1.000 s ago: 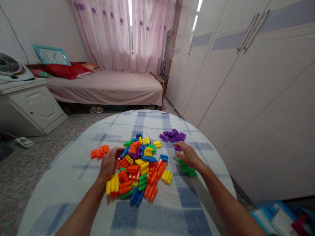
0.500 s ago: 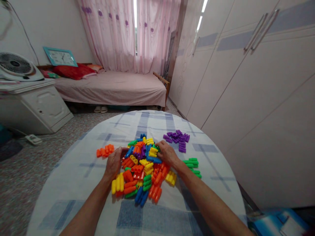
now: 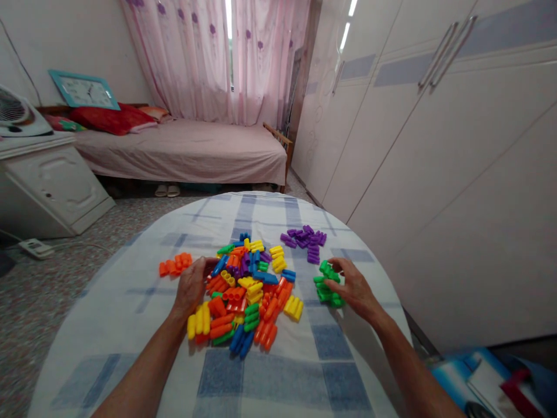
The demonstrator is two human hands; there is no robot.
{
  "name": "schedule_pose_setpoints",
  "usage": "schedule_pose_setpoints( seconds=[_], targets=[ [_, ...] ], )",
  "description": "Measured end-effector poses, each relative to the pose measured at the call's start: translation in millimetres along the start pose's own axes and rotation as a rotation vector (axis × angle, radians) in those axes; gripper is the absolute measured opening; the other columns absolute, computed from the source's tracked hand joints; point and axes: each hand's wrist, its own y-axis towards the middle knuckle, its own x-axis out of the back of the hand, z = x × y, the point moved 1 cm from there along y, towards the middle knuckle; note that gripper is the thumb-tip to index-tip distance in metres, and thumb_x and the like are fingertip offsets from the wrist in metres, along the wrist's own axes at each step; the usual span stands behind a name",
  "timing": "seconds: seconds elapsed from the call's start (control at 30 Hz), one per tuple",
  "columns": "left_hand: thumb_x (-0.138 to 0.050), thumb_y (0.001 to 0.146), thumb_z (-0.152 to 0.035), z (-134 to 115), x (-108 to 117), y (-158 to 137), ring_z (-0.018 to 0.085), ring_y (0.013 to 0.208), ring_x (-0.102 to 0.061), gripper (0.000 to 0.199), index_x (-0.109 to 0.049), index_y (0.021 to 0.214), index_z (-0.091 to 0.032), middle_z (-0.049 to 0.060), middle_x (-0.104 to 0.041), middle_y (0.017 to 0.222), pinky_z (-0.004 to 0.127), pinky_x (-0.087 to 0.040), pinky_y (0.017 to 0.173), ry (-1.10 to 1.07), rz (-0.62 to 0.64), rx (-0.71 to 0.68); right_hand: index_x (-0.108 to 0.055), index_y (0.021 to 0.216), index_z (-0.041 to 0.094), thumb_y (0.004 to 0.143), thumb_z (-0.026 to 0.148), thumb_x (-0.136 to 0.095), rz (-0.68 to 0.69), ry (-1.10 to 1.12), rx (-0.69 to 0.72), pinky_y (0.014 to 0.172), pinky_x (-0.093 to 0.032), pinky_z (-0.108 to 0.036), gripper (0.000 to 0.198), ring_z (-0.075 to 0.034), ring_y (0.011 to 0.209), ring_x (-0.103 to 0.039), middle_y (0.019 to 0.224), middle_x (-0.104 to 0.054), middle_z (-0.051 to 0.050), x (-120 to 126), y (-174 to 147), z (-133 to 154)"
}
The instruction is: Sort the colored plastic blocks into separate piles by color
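A mixed heap of plastic building blocks [image 3: 235,293], made of joined tubes in orange, yellow, blue, green and purple, lies mid-table. My left hand [image 3: 191,288] rests against the heap's left side, fingers stretched out beside a blue block [image 3: 220,266]; some fingertips are hidden. On the right, my right hand [image 3: 354,287] grips a green block [image 3: 325,269] between thumb and fingers, just above a small group of green blocks [image 3: 329,297]. Beyond it lies a group of purple blocks [image 3: 304,238]. Orange blocks [image 3: 175,265] form a small cluster left of my left hand.
The round table carries a blue-and-white checked cloth [image 3: 278,383]. Past its far edge stands a bed [image 3: 195,148], with a white cabinet [image 3: 52,186] to the left. A tall wardrobe [image 3: 413,174] lines the right side, near a blue box [image 3: 465,380].
My right hand has moved right from the heap to the green group, carrying a green block. A yellow block now lies apart at the heap's upper right. My left hand stays by the heap.
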Motion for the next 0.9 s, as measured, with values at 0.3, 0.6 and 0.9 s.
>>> schedule_pose_setpoints(
  seconds=[0.3,0.6,0.9],
  targets=[
    [-0.042,0.083,-0.048,4.6,2.0,1.9,0.025,0.087,-0.066,0.038,-0.064,0.085,-0.018,0.012,-0.071,0.091,0.040,-0.052,0.087,-0.016,0.006,-0.002,-0.057,0.111,0.022,0.077,0.023,-0.061,0.074,-0.077,-0.001,0.088,-0.044,-0.037,0.034,-0.021,0.100,-0.054,0.105,-0.056,-0.006,-8.6,-32.5,-8.9],
    [-0.042,0.083,-0.049,0.2,-0.1,-1.1,0.026,0.089,-0.067,0.040,-0.065,0.087,-0.017,0.012,-0.072,0.092,0.039,-0.053,0.086,-0.004,-0.008,0.001,-0.057,0.112,0.022,0.084,0.026,-0.053,0.044,-0.125,0.094,0.092,-0.043,-0.035,0.028,-0.020,0.106,-0.053,0.110,-0.057,-0.007,-19.6,7.4,26.7],
    [-0.042,0.086,-0.052,6.8,2.1,1.1,0.023,0.087,-0.067,0.044,-0.066,0.092,-0.015,0.011,-0.072,0.093,0.037,-0.052,0.085,-0.058,0.025,-0.002,-0.046,0.133,0.026,0.081,0.031,-0.054,0.341,-0.373,0.067,0.076,-0.046,-0.032,0.052,-0.023,0.100,-0.059,0.124,-0.053,-0.009,-81.0,76.7,72.0]
  ],
)
